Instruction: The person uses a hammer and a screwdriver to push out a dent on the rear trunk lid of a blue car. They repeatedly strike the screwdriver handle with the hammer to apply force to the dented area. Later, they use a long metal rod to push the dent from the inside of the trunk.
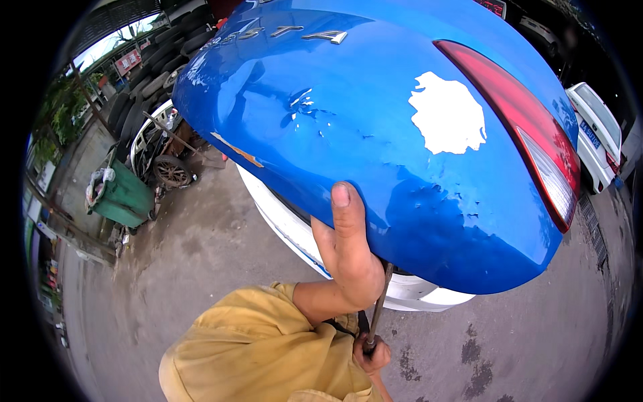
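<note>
A blue car boot lid (375,167) fills the upper middle, raised, with a red and clear tail light (529,134) on its right side. Dents, chipped paint and a large white bare patch (447,114) mark its surface. My left hand (348,251) grips the lower edge, thumb on the outer face, fingers hidden behind. Below it, my right hand (372,356) is closed round a thin metal rod (380,301), whose upper end goes out of sight under the lid. The white bumper (284,221) lies beneath.
At the left stand a green wheeled bin (124,194), a loose wheel (172,171) and stacked tyres (157,84). A white car (595,134) is parked at the right. The concrete ground (201,248) has dark stains near the right hand.
</note>
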The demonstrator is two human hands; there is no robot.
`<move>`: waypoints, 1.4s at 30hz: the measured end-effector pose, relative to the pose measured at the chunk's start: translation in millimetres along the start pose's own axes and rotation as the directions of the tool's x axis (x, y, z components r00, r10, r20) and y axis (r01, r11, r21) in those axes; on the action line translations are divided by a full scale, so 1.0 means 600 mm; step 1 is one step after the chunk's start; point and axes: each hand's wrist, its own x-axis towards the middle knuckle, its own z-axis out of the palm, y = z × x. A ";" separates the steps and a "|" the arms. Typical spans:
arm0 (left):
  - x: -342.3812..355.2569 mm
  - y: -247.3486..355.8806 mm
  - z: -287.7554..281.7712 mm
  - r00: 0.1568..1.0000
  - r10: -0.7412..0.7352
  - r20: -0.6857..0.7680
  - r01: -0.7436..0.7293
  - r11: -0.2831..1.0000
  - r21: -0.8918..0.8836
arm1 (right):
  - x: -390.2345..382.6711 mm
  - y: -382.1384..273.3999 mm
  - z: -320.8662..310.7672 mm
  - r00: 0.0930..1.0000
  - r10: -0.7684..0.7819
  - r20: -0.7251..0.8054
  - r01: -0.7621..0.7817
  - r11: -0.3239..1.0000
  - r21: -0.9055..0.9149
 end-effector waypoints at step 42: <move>-0.085 -0.015 -0.121 0.862 -0.412 0.296 0.449 0.891 -0.069 | 0.038 -0.024 -0.022 0.512 0.479 0.713 -0.793 0.583 0.178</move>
